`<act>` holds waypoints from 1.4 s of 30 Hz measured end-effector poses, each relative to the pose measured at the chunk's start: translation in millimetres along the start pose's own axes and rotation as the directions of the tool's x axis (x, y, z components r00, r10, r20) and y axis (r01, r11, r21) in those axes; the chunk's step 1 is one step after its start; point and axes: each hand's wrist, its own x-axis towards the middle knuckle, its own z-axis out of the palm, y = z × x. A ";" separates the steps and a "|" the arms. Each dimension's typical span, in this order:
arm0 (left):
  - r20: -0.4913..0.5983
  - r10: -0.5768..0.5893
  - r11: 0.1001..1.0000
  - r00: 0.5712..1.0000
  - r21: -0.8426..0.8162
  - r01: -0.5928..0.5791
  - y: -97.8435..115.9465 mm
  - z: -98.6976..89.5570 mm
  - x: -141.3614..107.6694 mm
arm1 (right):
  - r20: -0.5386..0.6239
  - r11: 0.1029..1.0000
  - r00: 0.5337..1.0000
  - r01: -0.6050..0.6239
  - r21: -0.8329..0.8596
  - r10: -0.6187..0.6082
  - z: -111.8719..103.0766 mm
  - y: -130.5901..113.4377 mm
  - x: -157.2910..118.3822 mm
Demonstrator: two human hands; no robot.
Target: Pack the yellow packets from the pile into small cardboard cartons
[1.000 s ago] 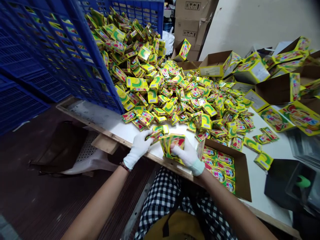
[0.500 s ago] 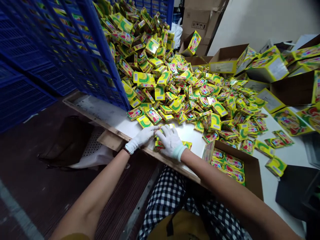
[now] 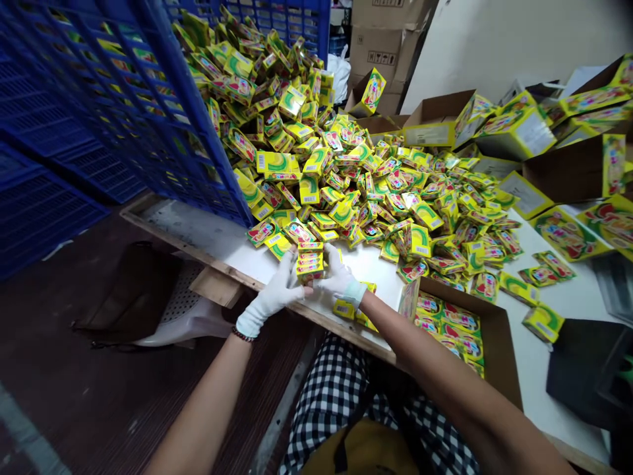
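Observation:
Between my two white-gloved hands stands a stack of small yellow boxes (image 3: 310,262) with red and green print, edges toward me. My left hand (image 3: 277,287) grips the stack from its left side, thumb at the lower front. On the other side my right hand (image 3: 337,280) closes around it, fingers along the right edge. A few more small boxes (image 3: 345,309) lie by my right wrist, partly covered by it. To the right, an open carton (image 3: 500,343) holds rows of the same boxes lying flat; my right forearm hides part of it.
A tipped blue crate (image 3: 208,125) spills a large heap of small boxes (image 3: 366,178) over the white table (image 3: 198,227). Open display cartons (image 3: 564,175) stand at the back right. Several loose boxes (image 3: 518,288) lie near a dark flat object (image 3: 583,369). A wooden rim (image 3: 227,272) edges the table.
Boxes that were mostly under my hands now show as an upright stack held between them. My left hand has turned to its left side, and my right hand has shifted to its right side.

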 end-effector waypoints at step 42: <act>0.038 -0.046 0.994 0.998 0.097 0.042 67.3 267.1 -77.5 | 0.310 0.817 0.764 -0.571 -0.082 0.565 -245.3 -18.6 -161.8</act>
